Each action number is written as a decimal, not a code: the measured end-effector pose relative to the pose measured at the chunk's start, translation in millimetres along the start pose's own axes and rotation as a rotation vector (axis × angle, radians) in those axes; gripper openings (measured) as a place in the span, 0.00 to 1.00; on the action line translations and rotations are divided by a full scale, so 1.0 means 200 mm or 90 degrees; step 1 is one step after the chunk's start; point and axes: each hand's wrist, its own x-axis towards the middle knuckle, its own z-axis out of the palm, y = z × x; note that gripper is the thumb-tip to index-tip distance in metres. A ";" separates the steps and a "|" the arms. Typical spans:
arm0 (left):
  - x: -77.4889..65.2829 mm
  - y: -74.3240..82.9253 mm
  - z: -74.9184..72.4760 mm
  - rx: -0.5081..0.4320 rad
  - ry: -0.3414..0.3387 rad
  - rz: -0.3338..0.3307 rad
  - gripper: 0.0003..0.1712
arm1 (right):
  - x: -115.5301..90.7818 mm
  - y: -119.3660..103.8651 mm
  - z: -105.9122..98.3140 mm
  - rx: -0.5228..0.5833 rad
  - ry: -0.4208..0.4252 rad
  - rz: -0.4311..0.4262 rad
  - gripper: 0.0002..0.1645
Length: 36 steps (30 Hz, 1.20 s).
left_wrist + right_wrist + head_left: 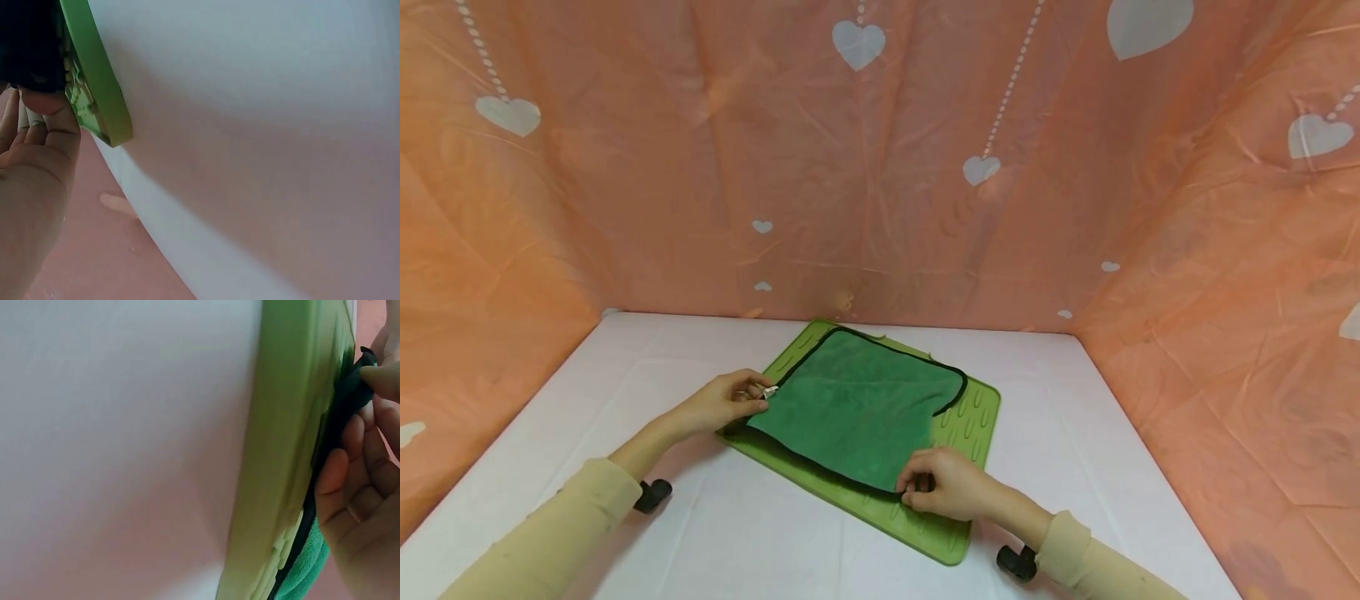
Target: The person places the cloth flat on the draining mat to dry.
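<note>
A green cloth [857, 392] with a black edging lies over a lime-green mat [973, 417] with raised oval bumps. My left hand [730, 402] pinches the cloth's left corner, where a small white tag shows by the fingertips. At the near right corner, my right hand [951, 483] pinches the black edge between thumb and fingers. The cloth's near edge stands slightly off the mat. In the right wrist view the dark edging [340, 419] is gripped beside the mat's rim [269, 456]. The left wrist view shows the fingers under a dark part of the cloth.
The mat sits turned at an angle on a white table [647, 383]. Orange sheeting [880, 208] with pale hearts hangs behind and on both sides. A black device is strapped near each wrist.
</note>
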 end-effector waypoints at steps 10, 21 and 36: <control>0.00 -0.04 0.00 0.098 -0.006 -0.002 0.17 | 0.02 -0.03 0.02 0.025 -0.042 -0.014 0.06; -0.02 0.02 0.04 0.179 0.050 0.036 0.17 | 0.00 0.02 -0.05 0.127 0.001 0.046 0.10; 0.07 0.31 0.40 0.159 0.079 0.227 0.15 | -0.03 0.23 -0.30 0.012 0.350 0.206 0.11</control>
